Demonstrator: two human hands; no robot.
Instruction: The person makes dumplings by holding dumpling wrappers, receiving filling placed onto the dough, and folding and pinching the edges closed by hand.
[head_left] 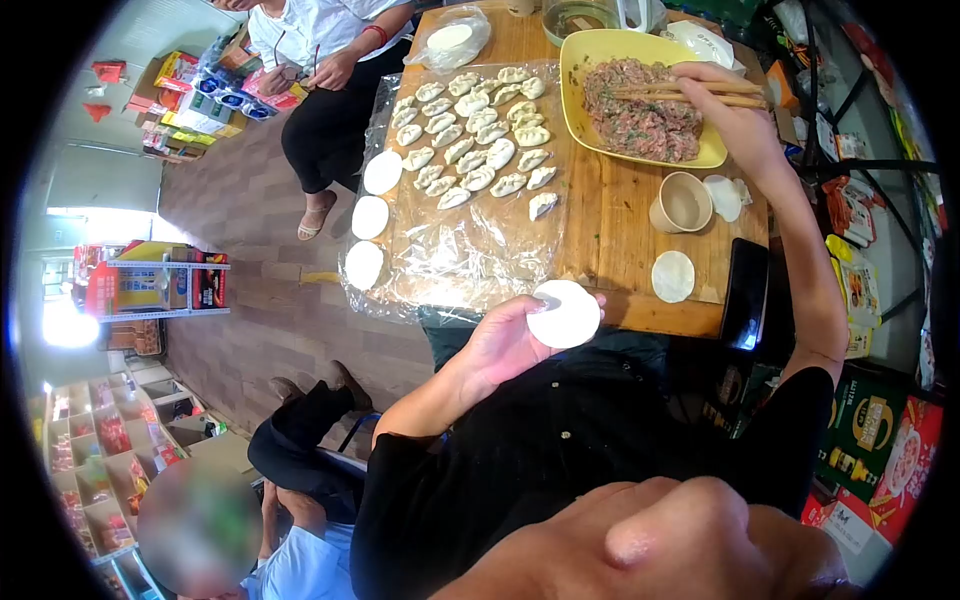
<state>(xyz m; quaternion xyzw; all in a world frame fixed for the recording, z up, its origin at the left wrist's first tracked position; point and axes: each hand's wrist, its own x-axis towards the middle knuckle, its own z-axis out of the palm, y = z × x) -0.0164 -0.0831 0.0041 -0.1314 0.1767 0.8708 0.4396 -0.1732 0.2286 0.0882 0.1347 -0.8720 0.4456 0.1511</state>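
Observation:
In my left hand (500,340) lies a round white dumpling wrapper (565,316), held at its edge by the thumb with fingers beneath. My right hand (728,102) grips a pair of wooden chopsticks (650,93), their tips over or in the pinkish minced meat filling (650,130) flecked with green. The filling sits in a yellow square bowl (573,108). Left of the bowl, several folded dumplings (487,130) rest in rows on clear plastic sheeting (450,250). Loose wrappers lie along the sheet's left edge, such as one wrapper (370,217); another wrapper (673,276) is near the front right.
A paper cup (682,203) stands on the wooden table (610,245) below the bowl. A dark phone (745,293) lies at the right edge. One seated person (335,60) is across at upper left; another person (310,500) sits at lower left. Packaged goods (870,420) crowd the right side.

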